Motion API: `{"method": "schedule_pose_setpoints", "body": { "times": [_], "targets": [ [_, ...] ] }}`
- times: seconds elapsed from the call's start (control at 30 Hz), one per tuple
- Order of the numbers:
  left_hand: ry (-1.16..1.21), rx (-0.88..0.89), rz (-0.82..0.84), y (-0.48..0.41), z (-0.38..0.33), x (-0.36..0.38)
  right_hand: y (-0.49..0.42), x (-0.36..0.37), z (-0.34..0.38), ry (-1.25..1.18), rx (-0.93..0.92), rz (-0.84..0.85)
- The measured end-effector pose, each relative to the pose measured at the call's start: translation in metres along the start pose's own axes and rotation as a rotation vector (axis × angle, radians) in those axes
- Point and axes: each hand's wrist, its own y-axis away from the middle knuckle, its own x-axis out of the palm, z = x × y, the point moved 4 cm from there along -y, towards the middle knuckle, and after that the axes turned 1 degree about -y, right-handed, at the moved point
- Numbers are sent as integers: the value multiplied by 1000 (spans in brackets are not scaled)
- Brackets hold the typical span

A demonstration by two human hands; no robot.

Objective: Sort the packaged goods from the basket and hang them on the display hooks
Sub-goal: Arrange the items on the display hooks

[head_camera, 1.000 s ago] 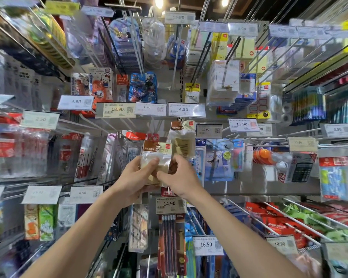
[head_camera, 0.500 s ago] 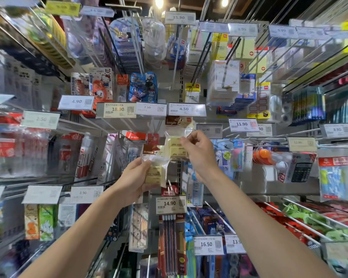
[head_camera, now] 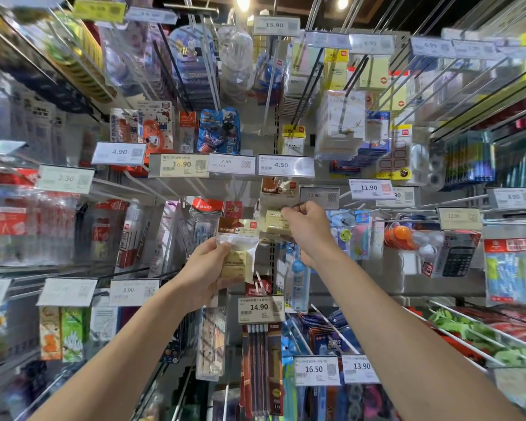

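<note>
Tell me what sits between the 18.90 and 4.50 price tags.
In the head view, the 7.50 price tag sits between the 18.90 tag and the 4.50 tag.

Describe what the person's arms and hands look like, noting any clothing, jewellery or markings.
The left forearm and right forearm are bare to the frame's edge, with no sleeves in view. The left hand and right hand wear no gloves, rings, watch or bands; no markings show.

An eraser packet (head_camera: 240,238) in the left hand (head_camera: 205,270), a second packet (head_camera: 274,221) higher in the right hand (head_camera: 309,230).
</note>
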Motion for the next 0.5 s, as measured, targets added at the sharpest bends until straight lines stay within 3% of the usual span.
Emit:
{"method": "schedule_pose_setpoints", "body": {
  "times": [0.2,0.37,0.5],
  "targets": [
    [1,7,20,2,1,-1,-2,0,-6,192,-6,-67],
    [-50,92,-14,1,-1,-1,25,-12,-14,771,-143,-171],
    [-173,236,-35,8,-5,8,48,0,-25,575,-253,212]
  ]
}}
